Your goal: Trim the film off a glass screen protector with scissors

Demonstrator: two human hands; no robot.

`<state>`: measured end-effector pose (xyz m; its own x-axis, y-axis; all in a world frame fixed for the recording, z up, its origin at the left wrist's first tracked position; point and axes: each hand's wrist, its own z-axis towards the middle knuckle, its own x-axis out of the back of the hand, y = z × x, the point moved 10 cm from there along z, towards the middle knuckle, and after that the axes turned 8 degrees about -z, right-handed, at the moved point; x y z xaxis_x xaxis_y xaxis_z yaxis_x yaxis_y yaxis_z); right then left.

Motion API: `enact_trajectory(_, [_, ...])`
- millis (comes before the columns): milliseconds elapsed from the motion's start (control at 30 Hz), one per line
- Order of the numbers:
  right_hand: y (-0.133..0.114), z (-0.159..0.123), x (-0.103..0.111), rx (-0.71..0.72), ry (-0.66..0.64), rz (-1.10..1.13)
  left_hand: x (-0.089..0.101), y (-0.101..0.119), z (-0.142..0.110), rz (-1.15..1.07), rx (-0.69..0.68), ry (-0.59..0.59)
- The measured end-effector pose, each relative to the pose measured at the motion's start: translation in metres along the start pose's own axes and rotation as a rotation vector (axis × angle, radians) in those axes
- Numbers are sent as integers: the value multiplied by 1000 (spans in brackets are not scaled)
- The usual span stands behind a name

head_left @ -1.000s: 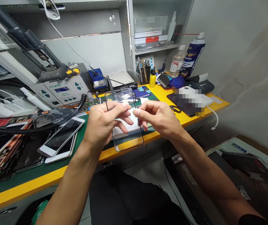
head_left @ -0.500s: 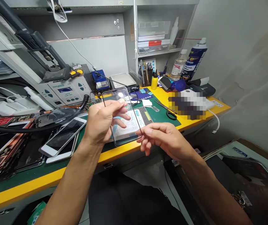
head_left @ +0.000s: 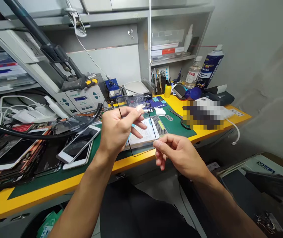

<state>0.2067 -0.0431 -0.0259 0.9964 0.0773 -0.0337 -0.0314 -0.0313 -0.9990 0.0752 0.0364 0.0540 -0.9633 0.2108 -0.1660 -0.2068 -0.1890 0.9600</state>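
Note:
A clear phone glass panel (head_left: pixel 139 149) with a thin black border stands tilted above the bench's front edge. My right hand (head_left: pixel 172 150) pinches its lower right corner between thumb and fingers. In front of the pane is my left hand (head_left: pixel 125 127), thumb and index finger pressed together, the other fingers loosely bent. A small pale patch shows at those fingertips; I cannot tell whether it is a held piece or glare. Through the glass I see a notepad-like white sheet with line drawings (head_left: pixel 145 132), lying on the green mat (head_left: pixel 187 133).
Stacked phones and screens (head_left: pixel 79 143) lie at the left under a black hose (head_left: pixel 32 134). Behind them is a rework station (head_left: pixel 82 99). Scissors (head_left: pixel 184 124), a yellow bottle (head_left: pixel 167 89) and a spray can (head_left: pixel 211 66) are on the right. A cardboard box (head_left: pixel 262 172) stands lower right.
The view has swung, so the bench appears further right and lower. Both hands keep nearly the same hold around the glass panel, which has turned slightly.

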Motion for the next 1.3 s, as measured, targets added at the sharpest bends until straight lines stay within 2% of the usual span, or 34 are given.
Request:
enact_trajectory(200, [15,-8,-6,-32,-86,-207,-7,-3,-15,29,43,-180])
enact_trajectory(367, [0,-14,5,77,-128,-477,-10,-8,-28,6,114,-248])
enact_trajectory(500, [-28,-6,30,142,28,-221,-18,-6,-35,43,145,-320])
enact_trajectory(600, [-43,3,31,190,40,-49,-31,-14,-43,82,246,-435])
enact_trajectory(667, [-46,8,27,211,31,-12,-33,-20,-47,123,291,-465])
enact_trajectory(767, [-39,10,19,217,10,-8,-24,-30,-49,191,334,-451])
enact_trajectory(867, [-19,9,12,158,-16,84,-7,-46,-53,156,425,-423])
enact_trajectory(933, [-8,7,14,133,25,175,3,-56,-60,5,536,-409])
enact_trajectory(1000, [-3,4,19,134,96,240,5,-61,-69,-255,633,-396])
enact_trajectory(1100, [0,3,25,126,185,349,18,-67,-72,-576,705,-165])
enact_trajectory(1167, [0,5,25,112,182,417,24,-71,-72,-698,714,-24])
enact_trajectory(1233, [-4,9,22,111,129,429,27,-71,-68,-749,688,31])
enact_trajectory(1300, [-8,13,19,121,63,365,23,-67,-62,-731,681,-19])
